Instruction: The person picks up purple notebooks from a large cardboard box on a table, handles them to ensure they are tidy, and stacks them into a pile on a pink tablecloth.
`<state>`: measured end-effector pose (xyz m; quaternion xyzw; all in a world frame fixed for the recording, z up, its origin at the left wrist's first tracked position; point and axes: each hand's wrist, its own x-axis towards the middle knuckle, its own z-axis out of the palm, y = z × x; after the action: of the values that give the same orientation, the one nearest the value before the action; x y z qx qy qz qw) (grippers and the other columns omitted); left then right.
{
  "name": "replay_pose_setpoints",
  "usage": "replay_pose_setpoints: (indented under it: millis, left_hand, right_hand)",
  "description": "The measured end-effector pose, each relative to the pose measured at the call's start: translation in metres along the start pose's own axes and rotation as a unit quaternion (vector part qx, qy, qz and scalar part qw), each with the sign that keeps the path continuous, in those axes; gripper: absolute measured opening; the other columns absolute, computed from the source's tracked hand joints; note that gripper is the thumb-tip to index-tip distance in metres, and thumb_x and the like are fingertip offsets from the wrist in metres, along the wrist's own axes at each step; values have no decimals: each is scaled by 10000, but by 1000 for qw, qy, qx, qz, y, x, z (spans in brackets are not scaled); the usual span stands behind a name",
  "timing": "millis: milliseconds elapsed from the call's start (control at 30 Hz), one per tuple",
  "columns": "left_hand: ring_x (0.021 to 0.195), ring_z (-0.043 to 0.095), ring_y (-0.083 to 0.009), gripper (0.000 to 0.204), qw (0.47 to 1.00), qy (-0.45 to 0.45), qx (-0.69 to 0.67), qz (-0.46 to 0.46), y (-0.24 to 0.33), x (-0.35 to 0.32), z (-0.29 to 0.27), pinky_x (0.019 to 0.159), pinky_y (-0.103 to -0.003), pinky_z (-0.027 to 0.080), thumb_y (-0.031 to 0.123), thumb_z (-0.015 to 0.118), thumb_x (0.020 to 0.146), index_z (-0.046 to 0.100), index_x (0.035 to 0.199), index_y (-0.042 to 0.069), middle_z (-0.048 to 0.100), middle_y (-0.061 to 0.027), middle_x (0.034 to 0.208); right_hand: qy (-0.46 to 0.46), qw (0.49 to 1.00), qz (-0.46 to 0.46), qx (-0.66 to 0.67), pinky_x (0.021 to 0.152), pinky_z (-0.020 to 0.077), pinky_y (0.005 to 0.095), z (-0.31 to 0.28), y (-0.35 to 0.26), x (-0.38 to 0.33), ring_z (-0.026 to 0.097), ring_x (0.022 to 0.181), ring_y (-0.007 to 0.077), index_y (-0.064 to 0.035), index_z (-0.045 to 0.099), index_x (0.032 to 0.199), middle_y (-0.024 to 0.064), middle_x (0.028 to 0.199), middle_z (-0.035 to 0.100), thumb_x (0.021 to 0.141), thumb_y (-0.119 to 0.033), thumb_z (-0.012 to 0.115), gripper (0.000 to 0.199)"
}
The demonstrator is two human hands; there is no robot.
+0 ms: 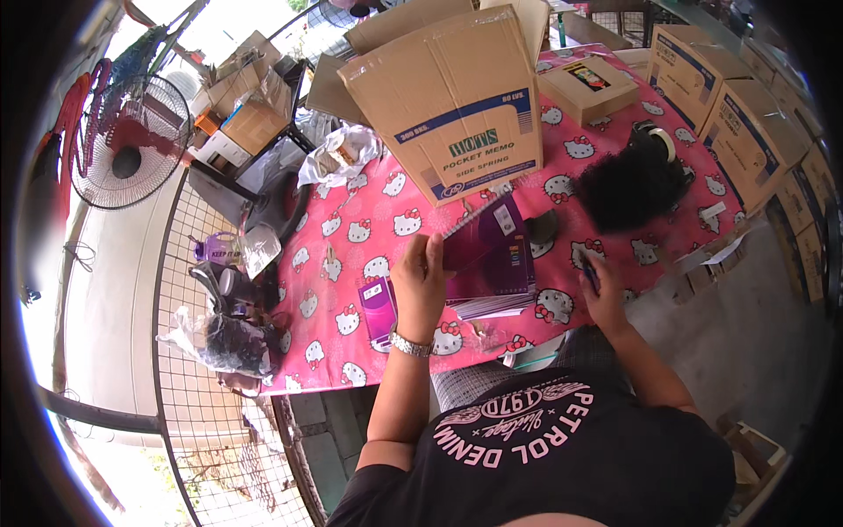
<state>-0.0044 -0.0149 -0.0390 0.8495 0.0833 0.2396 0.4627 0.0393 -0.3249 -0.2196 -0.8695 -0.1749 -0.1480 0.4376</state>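
Observation:
My left hand (419,274), with a metal-band watch at its wrist, is closed on the left edge of a purple notebook (496,241). This notebook is tilted over a stack of notebooks (493,305), whose pale page edges face me. Left of that wrist, another purple notebook (378,309) lies on the table. To the right of the stack, my right hand (604,292) is closed around a slim dark object (592,279); its kind is too small to make out. A tall open cardboard box (448,105) stands just beyond the notebooks.
The table has a pink cartoon-cat cover (334,351). A black fuzzy thing (625,186) and a tape roll (660,140) lie at right, a flat cardboard box (590,92) behind. Cartons (746,132) stack at far right. A plastic bag (338,158) and a fan (130,145) are left.

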Motion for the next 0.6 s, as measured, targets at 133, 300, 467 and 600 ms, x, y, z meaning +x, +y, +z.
replay_pose_setpoints:
  millis: [133, 300, 467, 600]
  left_hand:
    - [572, 692, -202, 196, 999, 21, 20, 43, -1, -1, -1, 474, -295, 516, 181, 617, 987, 571, 1079, 15, 637, -127, 681]
    - [568, 689, -198, 138, 999, 1, -38, -18, -12, 1, -3, 480, -278, 518, 144, 609, 986, 581, 1026, 15, 642, -120, 694]
    - [577, 680, -167, 161, 999, 26, 0, 30, -3, -1, -2, 514, -280, 528, 135, 629, 975, 598, 902, -5, 657, -93, 704]
    - [624, 693, -160, 86, 1000, 1, 8, 8, -9, 1, -5, 544, -288, 537, 71, 631, 954, 606, 952, -12, 680, -100, 758]
  right_hand:
    - [98, 984, -136, 65, 968, 442, 437, -39, -122, 64, 570, 1106, 338, -23, 580, 1293, 177, 1254, 600, 847, -109, 702, 470]
    - [-62, 958, -260, 100, 988, 407, 462, -30, -198, 85, 563, 1125, 323, -16, 564, 1302, 144, 1257, 592, 827, -154, 724, 520]
    - [-50, 959, -276, 42, 970, 388, 473, -6, -212, 86, 535, 1117, 311, -27, 556, 1315, 117, 1258, 568, 818, -214, 732, 559]
    - [-24, 955, -294, -12, 957, 370, 464, 1, -218, 85, 553, 1077, 278, -6, 590, 1257, 108, 1183, 585, 792, -240, 731, 539]
